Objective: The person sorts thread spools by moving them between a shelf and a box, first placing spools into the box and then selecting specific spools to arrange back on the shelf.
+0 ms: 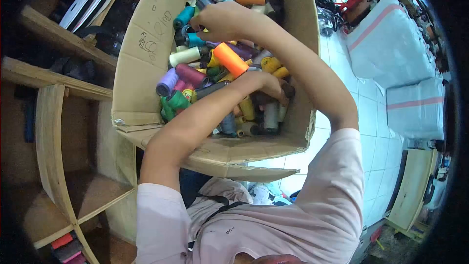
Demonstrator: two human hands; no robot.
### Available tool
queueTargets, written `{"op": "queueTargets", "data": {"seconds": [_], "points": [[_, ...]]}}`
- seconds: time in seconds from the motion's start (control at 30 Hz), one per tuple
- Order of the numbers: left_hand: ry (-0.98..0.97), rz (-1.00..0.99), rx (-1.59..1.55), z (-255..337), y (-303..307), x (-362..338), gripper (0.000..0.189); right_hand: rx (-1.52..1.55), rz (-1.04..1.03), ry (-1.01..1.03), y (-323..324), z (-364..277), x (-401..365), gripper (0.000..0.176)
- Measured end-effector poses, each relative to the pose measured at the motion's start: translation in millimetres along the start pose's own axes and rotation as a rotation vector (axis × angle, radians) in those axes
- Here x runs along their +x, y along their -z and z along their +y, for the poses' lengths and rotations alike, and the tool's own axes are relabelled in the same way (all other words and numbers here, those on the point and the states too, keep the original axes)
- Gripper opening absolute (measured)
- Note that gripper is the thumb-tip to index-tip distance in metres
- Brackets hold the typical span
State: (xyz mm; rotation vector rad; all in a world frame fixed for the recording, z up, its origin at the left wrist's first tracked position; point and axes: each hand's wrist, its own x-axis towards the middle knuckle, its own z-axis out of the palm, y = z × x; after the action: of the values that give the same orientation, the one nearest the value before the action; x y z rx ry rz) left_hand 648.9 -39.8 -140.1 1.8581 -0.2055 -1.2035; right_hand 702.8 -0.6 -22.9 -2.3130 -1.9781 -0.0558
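Note:
A cardboard box [141,63] holds many thread spools in mixed colours. My arms cross over it. My left hand [273,87] reaches to the right side of the box, its fingers curled around a dark thread spool [288,90]. Further back, my right hand [217,22] is bent over the left part of the pile, closed on a grey thread spool [203,3] whose end sticks out; part of its grip is hidden. A teal spool [193,39] lies just below the right thumb. Between my arms is a bright orange spool [230,60], with a cream spool [184,56] to its left.
Wooden shelving [51,132] stands along the left, with white reels [88,5] on an upper shelf. White wrapped bales [391,44] with pink stripes sit on the tiled floor [366,117] to the right. A loose box flap [244,170] hangs toward my body.

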Motion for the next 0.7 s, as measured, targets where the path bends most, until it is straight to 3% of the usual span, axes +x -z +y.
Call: {"op": "queueTargets", "data": {"seconds": [0.13,0.3,0.4,0.47,0.57,0.7], "points": [[-0.026,0.132,0.039,-7.5,-3.1,5.9,0.075,0.050,0.019,0.052,-3.0,0.6,0.1,0.027],[-0.236,0.294,0.556,-14.0,-3.0,15.5,0.074,0.051,-0.036,0.061,-7.1,7.3,1.3,0.027],[-0.179,0.363,0.585,-21.4,-11.0,21.2,0.077,0.029,-0.013,0.093,-1.8,9.9,2.0,0.026],[-0.047,0.425,0.588,-6.8,-20.5,-10.7,0.073,0.056,0.023,0.070,-2.2,11.9,5.7,0.024],[-0.147,0.569,0.698,-6.0,-23.9,-19.5,0.061,0.124,0.042,0.024,12.5,8.0,1.4,0.023],[-0.167,0.684,0.674,-9.0,-20.6,-38.9,0.059,0.116,0.085,0.008,12.2,13.0,-1.6,0.025]]}}
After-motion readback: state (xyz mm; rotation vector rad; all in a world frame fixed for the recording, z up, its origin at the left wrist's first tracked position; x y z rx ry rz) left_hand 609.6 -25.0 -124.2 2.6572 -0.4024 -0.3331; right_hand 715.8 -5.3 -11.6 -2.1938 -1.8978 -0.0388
